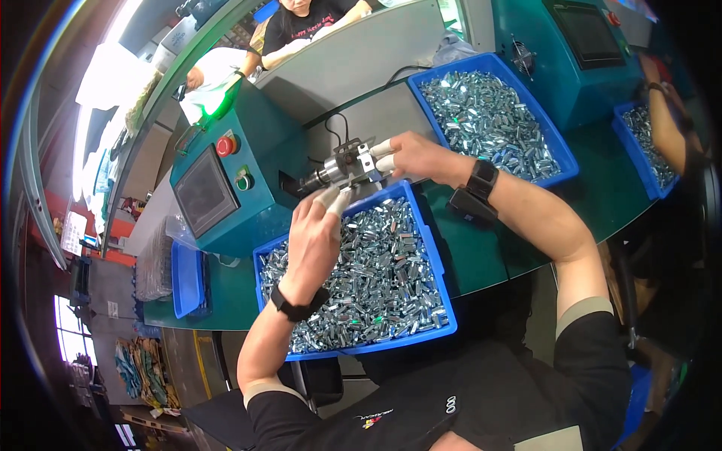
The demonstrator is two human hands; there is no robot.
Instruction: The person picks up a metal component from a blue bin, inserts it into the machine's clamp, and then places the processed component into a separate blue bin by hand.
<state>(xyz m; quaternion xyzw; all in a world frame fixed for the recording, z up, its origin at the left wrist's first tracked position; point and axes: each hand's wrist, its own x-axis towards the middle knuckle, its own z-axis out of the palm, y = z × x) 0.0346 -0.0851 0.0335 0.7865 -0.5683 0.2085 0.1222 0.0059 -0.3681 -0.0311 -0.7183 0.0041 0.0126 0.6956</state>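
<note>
My left hand (316,237) reaches over a blue bin (435,255) full of small shiny metal parts, its white-capped fingertips just under the metal fixture (347,167) that sticks out of a teal machine (241,177). My right hand (417,156) is at the fixture's right end, white-capped fingers pinched against it. Whether either hand holds a small part there is too small to tell. A black band is on each wrist.
A second blue bin (560,154) of metal parts lies behind the right arm, a third (624,131) at far right beside another person's arm (665,124). Another teal machine (571,52) stands at the back. A person (301,26) sits across a grey divider. A blue tray (184,278) lies at left.
</note>
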